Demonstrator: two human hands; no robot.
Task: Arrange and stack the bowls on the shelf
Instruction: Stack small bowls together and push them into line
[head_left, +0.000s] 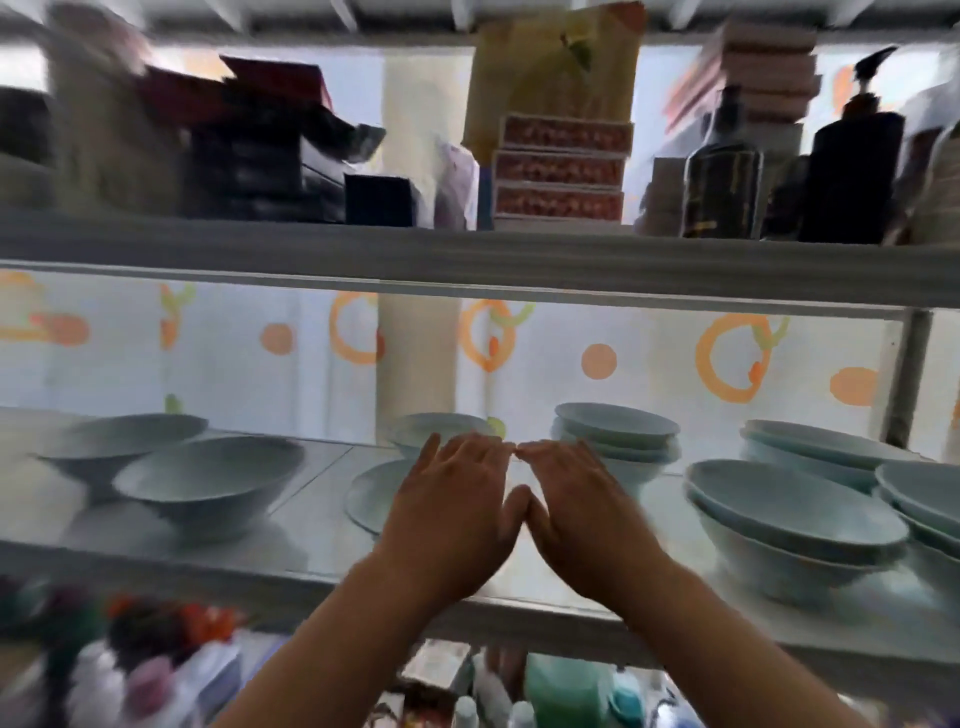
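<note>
Pale blue-green bowls stand on the middle shelf (322, 566). At the left, a single bowl (208, 480) sits in front of another bowl (124, 439). A lone bowl (431, 428) and a stack of bowls (618, 434) stand at the back centre. On the right are a front stack (789, 519), a rear stack (810, 449) and a stack cut off by the edge (924, 496). My left hand (452, 504) and my right hand (582, 499) reach in side by side, fingers flat and fingertips touching, over a shallow bowl (369, 499) that they mostly hide. Neither hand grips anything I can see.
The upper shelf (467, 260) carries dark boxes (270, 156), stacked red cartons (561, 171) and dark pump bottles (852, 171). A curtain with orange circles (597, 361) hangs behind. Bottles and packets (566, 686) crowd the shelf below. An upright post (909, 374) stands at the right.
</note>
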